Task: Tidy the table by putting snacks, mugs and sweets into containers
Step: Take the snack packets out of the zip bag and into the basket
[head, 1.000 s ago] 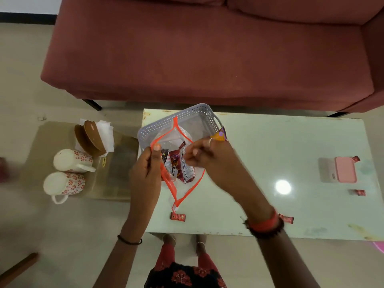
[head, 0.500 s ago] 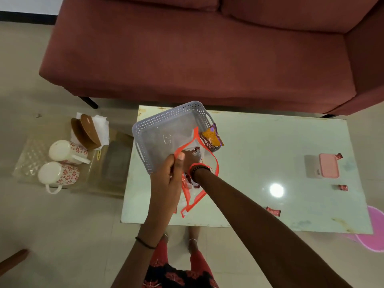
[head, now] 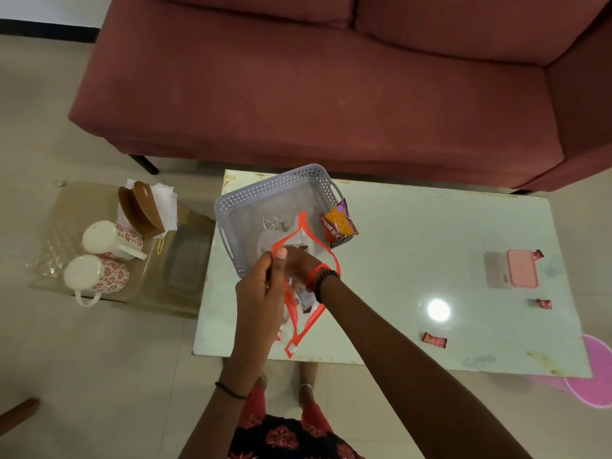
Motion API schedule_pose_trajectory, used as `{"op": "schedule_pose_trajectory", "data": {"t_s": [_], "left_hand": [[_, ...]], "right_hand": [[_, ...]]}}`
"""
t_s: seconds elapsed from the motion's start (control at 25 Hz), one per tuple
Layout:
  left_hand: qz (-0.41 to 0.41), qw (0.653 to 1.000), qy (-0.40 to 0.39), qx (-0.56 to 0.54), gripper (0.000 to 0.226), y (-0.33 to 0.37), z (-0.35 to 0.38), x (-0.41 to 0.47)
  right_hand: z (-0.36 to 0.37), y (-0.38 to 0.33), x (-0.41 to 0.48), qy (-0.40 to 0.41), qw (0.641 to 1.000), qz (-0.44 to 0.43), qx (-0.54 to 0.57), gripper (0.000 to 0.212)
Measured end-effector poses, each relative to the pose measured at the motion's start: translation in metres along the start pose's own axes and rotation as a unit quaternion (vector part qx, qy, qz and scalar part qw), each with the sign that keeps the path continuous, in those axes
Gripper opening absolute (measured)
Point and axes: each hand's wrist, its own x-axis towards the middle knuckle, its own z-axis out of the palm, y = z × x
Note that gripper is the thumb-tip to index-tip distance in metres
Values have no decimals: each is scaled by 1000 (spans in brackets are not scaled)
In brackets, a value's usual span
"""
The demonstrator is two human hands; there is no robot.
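Left hand (head: 261,293) pinches the orange rim of a clear zip pouch (head: 299,313), thumb on top, holding its mouth open above the near edge of the desk (head: 430,260). Right hand (head: 294,265) is pushed into the pouch up to the wrist; a red band and dark bead bracelet sit at the pouch mouth. Cannot tell whether the fingers inside are closed on anything. Red and white wrappers show dimly through the plastic below the wrist. Landmark: grey perforated basket (head: 231,213), at the desk's far left corner. The pouch overlaps the basket's near side. An orange snack packet (head: 339,223) leans against the basket's right wall, partly over the rim. Well right of the basket, near the desk's right end, is a pink-lidded box (head: 521,268) with a red sweet (head: 538,254) touching its far right corner; a second red sweet (head: 543,303) lies just nearer the camera than the box. A third red sweet (head: 434,340) lies right of the basket toward the desk's near edge. Left of the basket, on a low clear tray (head: 59,240) on the floor: two white mugs with red floral print (head: 102,260) on their sides, brown saucers (head: 140,210) standing on edge against white paper.
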Motion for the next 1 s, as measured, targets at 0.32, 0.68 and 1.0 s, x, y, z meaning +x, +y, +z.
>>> {"op": "schedule_pose_trajectory", "data": {"t_s": [0.32, 0.68, 1.0], "left_hand": [[-29, 999, 40, -22, 30, 1, -38, 37], [-37, 996, 73, -30, 30, -18, -73, 81], [-51, 994, 57, -82, 24, -28, -92, 100]], "right_hand": [[-13, -27, -42, 99, 985, -99, 103, 18], [-112, -8, -37, 128, 869, -159, 450, 25], [-132, 37, 115, 290, 915, 2, 281, 17]]}}
